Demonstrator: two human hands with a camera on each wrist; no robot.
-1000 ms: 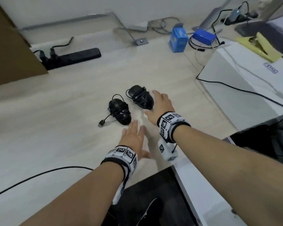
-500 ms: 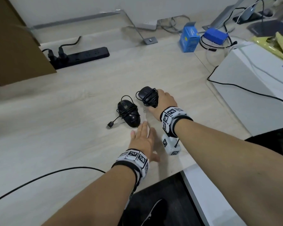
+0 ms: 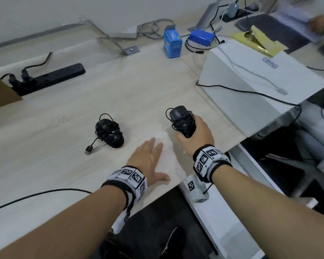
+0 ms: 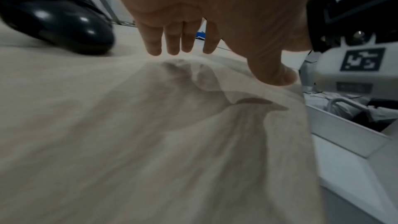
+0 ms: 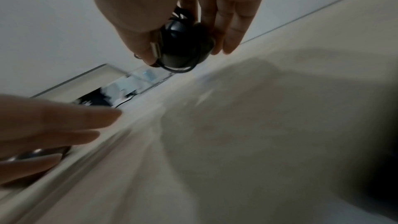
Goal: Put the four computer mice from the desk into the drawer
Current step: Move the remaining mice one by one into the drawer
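While cord-wrapped glossy mouse [image 3: 182, 121] seemingly lifted, right hand [image 3: 196, 136] grips.

Two black mice in sight, one [image 3: 109, 132] lying on the tabletop [image 3: 45, 139], the other [image 3: 182, 121] lifted. Two hands, left [image 3: 148, 161] and right [image 3: 196, 135]. One power strip [image 3: 51, 76], two blue boxes [image 3: 172, 42] [image 3: 202, 37], one white box [image 3: 260, 77].

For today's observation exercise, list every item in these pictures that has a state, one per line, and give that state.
Right hand: grips a mouse.
Held mouse: off the desk, cable wound round it.
Left hand: open, fingers straight, holding nothing.
Second mouse: lying on the desk, cable wrapped, plug loose.
Power strip: two plugs in.
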